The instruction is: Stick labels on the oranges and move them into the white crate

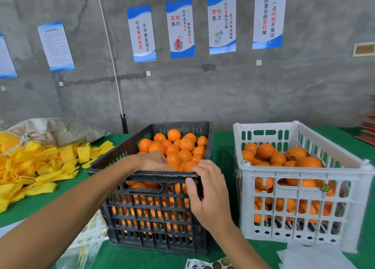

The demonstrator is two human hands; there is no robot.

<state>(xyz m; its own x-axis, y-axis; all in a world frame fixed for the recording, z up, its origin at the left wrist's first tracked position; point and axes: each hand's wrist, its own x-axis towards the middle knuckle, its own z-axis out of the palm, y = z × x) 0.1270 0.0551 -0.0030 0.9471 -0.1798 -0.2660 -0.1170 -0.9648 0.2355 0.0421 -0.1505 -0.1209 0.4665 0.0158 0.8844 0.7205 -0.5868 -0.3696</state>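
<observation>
- The left hand (153,160) is reaching over the near rim into the black crate (158,218); its fingers are curling down among the oranges (182,147) piled there, but whether they are actually gripping a fruit cannot be told.
- The right hand (209,189) is gripping the black crate's near rim, fingers curled over the top edge and thumb pressing on the outer face.
- The white crate (304,207) is standing just beside the black one, to its right, and is holding a lower layer of oranges, a few of them showing round dark labels.
- A sheet of round labels (211,264) is lying on the green tabletop (222,147) in front of the black crate.
- Yellow foam sleeves (36,167) are lying heaped on the tabletop's left side, with a sack (60,129) behind them.
</observation>
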